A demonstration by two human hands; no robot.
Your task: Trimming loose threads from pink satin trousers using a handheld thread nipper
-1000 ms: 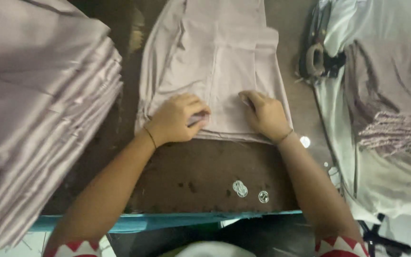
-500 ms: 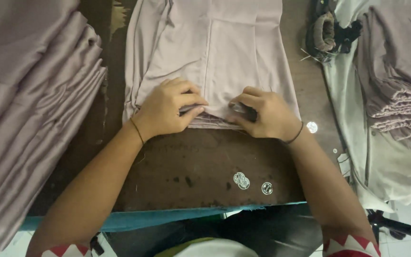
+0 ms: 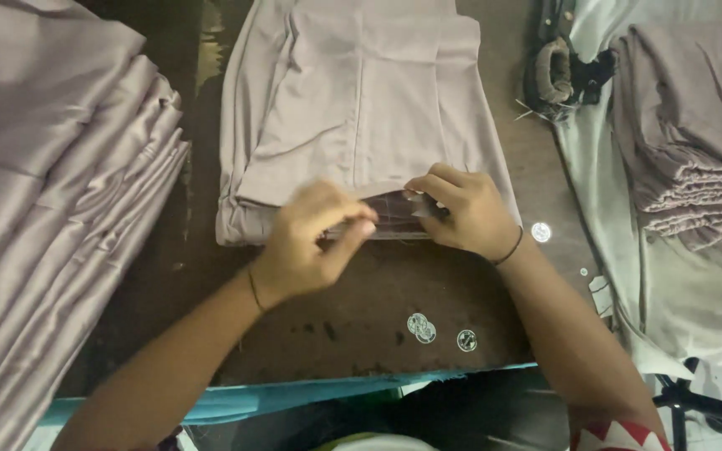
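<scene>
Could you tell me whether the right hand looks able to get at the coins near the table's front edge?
Probably yes: the coins lie bare just below the right hand, with nothing between.

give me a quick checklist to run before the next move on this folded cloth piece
1. Both hands on the near edge: left hand and right hand both touch the folded cloth piece: ok.
2. Piece lies flat on the dark table: mostly, with a rumpled near-left corner: not ok.
3. Small item between the fingers at the hem: blurred: cannot tell.
4. Stack of folded cloth on the left sits apart from the piece: ok.
5. Round silvery bits on the table lie apart from the cloth: ok.
</scene>
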